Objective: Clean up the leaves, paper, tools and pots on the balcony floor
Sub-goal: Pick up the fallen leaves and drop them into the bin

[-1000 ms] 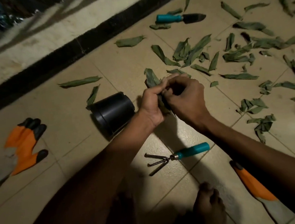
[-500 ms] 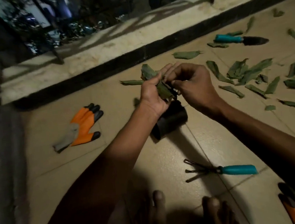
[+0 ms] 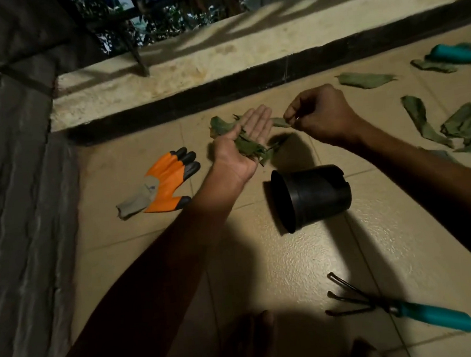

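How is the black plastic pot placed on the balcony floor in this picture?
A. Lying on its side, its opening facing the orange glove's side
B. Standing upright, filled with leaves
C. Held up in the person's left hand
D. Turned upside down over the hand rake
A. The black pot lies on its side on the tiled floor, its open mouth turned toward the side where the orange glove lies; neither hand touches it.

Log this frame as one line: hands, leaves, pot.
left hand: palm up, leaf bundle on it | right hand: pinches single leaf | black pot: on its side on floor
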